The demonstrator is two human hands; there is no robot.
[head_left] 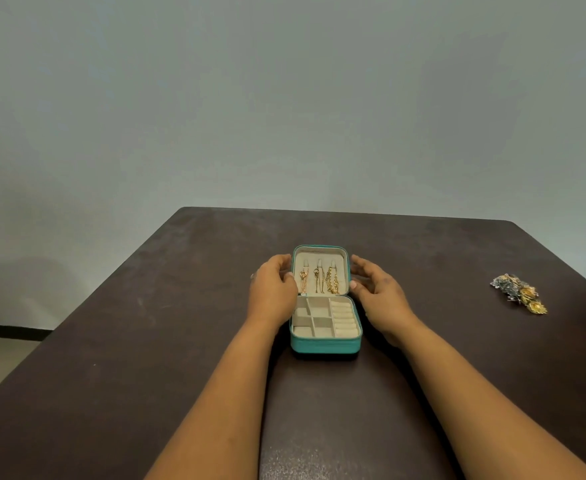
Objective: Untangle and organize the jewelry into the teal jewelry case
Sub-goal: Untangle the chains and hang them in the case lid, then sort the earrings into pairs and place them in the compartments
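Teal jewelry case (325,342) is sitting open mid-table, its bottom compartments looking empty and gold chains (320,280) hanging on the lid's hooks. The left hand (272,287) and right hand (378,289) are flanking the raised lid, fingers relaxed, gripping nothing I can see, seemingly steadying or closing it. If closing, fold it gently so the chains stay separate. Farther right, a jewelry cluster (519,293) is lying well apart.

case (325,344) mid-table (146,341), chains (319,280) in lid, jewelry pile (520,293) far right

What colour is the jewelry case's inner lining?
Cream/off-white lining inside the teal jewelry case, clearest in the head view.
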